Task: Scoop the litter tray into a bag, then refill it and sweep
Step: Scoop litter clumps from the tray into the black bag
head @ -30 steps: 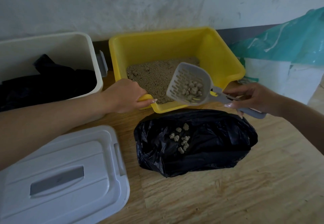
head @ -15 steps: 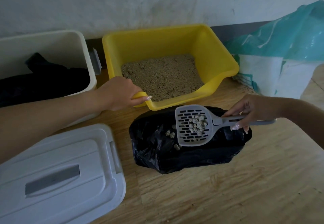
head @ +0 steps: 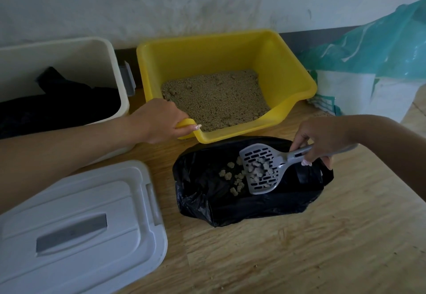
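Note:
A yellow litter tray (head: 288, 68) holding sandy litter (head: 216, 98) stands against the wall. My left hand (head: 159, 121) grips its front left rim. In front of it lies an open black bag (head: 230, 199) with several pale clumps (head: 232, 176) inside. My right hand (head: 320, 139) holds the handle of a grey slotted scoop (head: 260, 169), tilted down over the bag with clumps sliding off its blade.
A white bin (head: 69, 63) with dark cloth inside stands left of the tray. Its white lid (head: 76, 229) lies flat at the front left. A teal and white litter sack (head: 368, 63) leans at the right. Everything rests on a wooden surface (head: 299, 247).
My right hand carried the loaded scoop from above the tray down over the black bag and tipped it. My left hand kept its grip on the tray rim.

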`<state>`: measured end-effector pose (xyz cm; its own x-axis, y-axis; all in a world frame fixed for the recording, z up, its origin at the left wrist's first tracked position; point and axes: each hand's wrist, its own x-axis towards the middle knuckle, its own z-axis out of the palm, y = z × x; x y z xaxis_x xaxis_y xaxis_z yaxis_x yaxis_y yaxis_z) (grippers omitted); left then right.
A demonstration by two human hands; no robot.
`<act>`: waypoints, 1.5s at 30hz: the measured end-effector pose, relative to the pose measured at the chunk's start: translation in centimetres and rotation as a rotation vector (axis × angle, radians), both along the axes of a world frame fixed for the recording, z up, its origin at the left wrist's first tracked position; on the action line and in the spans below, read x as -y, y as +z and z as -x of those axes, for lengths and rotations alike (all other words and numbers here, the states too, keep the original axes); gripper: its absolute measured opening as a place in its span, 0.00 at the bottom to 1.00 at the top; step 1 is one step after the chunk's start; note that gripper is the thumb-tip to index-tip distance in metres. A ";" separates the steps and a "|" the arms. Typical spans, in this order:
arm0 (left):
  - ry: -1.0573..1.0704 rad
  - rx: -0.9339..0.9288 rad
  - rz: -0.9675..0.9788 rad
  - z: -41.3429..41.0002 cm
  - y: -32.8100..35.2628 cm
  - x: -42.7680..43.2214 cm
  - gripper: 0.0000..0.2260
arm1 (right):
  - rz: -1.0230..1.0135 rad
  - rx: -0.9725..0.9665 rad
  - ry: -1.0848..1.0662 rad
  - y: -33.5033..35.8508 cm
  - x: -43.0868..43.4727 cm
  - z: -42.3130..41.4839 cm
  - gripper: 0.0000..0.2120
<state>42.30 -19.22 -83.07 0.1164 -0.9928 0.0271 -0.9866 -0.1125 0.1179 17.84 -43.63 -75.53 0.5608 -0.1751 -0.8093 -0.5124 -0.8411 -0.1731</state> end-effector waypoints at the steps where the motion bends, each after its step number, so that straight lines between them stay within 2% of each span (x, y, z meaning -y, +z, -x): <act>1: -0.002 -0.002 0.001 0.0 0.0 0.0 0.45 | 0.023 -0.020 0.017 0.3 -0.4 -0.4 0.12; 9: -0.005 0.023 -0.005 0.2 0.2 0.0 0.47 | 0.185 -0.105 0.164 2.0 -3.3 -2.4 0.05; 13: -0.009 0.051 -0.020 0.2 0.1 0.1 0.47 | 0.300 -0.122 0.235 2.6 -4.6 -2.9 0.07; 16: -0.005 0.062 -0.023 0.2 0.1 0.2 0.47 | 0.402 -0.150 0.370 2.8 -6.1 -3.0 0.04; 19: -0.008 0.068 -0.015 0.0 -0.2 0.2 0.48 | 0.516 -0.125 0.484 2.8 -7.5 -3.1 0.15; 22: -0.005 0.071 -0.021 -0.1 -0.2 0.2 0.42 | 0.574 -0.121 0.538 3.3 -8.9 -3.0 0.18; 32: -0.001 0.068 -0.028 -0.1 -0.2 0.2 0.37 | 0.545 -0.181 0.448 2.5 -10.0 -2.9 0.18; 37: -0.018 0.068 -0.003 -0.2 -0.3 0.2 0.43 | 0.545 -0.161 0.398 2.0 -10.3 -2.7 0.15; 40: -0.009 0.073 -0.022 -0.1 -0.2 0.2 0.43 | 0.476 -0.199 0.287 3.2 -9.4 -3.0 0.13; 42: -0.006 0.070 -0.026 -0.1 -0.2 0.2 0.41 | 0.371 -0.189 0.149 4.8 -8.4 -3.1 0.04; 45: -0.015 0.072 -0.016 -0.1 -0.3 0.2 0.40 | 0.251 -0.080 0.000 7.8 -6.3 -3.2 0.05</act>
